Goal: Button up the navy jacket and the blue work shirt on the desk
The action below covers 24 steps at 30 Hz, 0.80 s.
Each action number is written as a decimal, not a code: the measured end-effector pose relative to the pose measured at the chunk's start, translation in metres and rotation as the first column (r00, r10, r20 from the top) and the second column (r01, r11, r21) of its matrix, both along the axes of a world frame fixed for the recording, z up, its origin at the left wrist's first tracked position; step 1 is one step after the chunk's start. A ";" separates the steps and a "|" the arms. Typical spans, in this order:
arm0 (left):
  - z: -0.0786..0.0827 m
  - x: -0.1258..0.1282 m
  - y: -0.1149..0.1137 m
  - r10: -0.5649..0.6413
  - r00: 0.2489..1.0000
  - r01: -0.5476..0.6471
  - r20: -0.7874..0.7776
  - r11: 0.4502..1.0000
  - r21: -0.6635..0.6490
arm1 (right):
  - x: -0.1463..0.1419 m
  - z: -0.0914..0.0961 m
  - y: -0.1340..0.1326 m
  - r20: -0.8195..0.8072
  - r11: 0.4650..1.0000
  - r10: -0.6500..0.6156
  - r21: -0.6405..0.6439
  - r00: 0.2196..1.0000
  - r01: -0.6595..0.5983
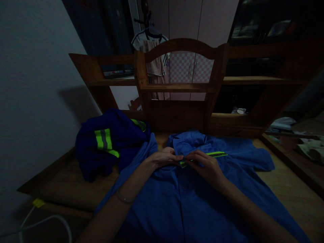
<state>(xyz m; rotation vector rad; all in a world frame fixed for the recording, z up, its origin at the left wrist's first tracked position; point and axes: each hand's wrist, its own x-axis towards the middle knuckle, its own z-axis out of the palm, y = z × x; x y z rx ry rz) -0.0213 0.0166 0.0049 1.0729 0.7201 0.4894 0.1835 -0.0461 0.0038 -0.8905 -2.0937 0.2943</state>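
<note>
A blue short-sleeved work shirt (162, 195) with a yellow-green reflective stripe lies spread on the wooden surface in front of me. Near its upper front, my left hand (165, 157) pinches the front edge of the cloth between thumb and fingers. My right hand (205, 163) closes on the same edge from the other side, its fingertips almost meeting the left thumb. What exactly lies between the fingertips is too small and dark to make out. A button (184, 187) shows faintly lower on the shirt front.
At the left lies a bundled dark blue garment (113, 135) with yellow-green reflective patches. Behind the shirt rises a wooden headboard (177, 88) with shelves. A white cable (54, 217) with a yellow tag loops at the lower left. Clothes (154, 55) hang beyond the headboard.
</note>
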 end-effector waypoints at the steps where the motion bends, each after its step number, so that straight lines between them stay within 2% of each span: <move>1: 0.000 0.000 -0.001 -0.010 1.000 0.010 0.012 0.999 0.033 | 0.000 0.000 0.000 -0.001 1.000 -0.001 -0.003 1.000 0.001; 5: 0.003 0.000 -0.002 -0.063 0.998 0.058 0.021 0.984 0.169 | -0.001 -0.001 -0.002 -0.006 1.000 -0.010 -0.006 1.000 0.010; 10: 0.010 -0.006 0.000 -0.101 0.993 0.112 -0.064 0.973 0.202 | -0.004 -0.002 -0.005 -0.025 0.999 0.002 -0.036 1.000 -0.003; 14: 0.013 -0.008 -0.001 -0.082 0.989 0.111 -0.122 0.961 0.252 | -0.002 -0.005 -0.006 0.081 1.000 0.003 -0.017 0.997 -0.001; 18: 0.012 -0.004 -0.003 0.013 0.996 0.015 -0.092 0.955 0.295 | 0.003 -0.007 -0.004 0.186 0.998 -0.043 0.061 0.982 0.032; 21: 0.012 0.003 -0.007 0.130 0.991 -0.111 -0.031 0.929 0.353 | 0.006 -0.006 -0.001 0.156 0.993 -0.084 0.092 0.984 0.070; 24: 0.015 0.007 -0.010 0.163 0.987 -0.146 -0.012 0.913 0.381 | 0.006 -0.004 0.002 0.099 0.994 -0.086 0.083 0.991 0.078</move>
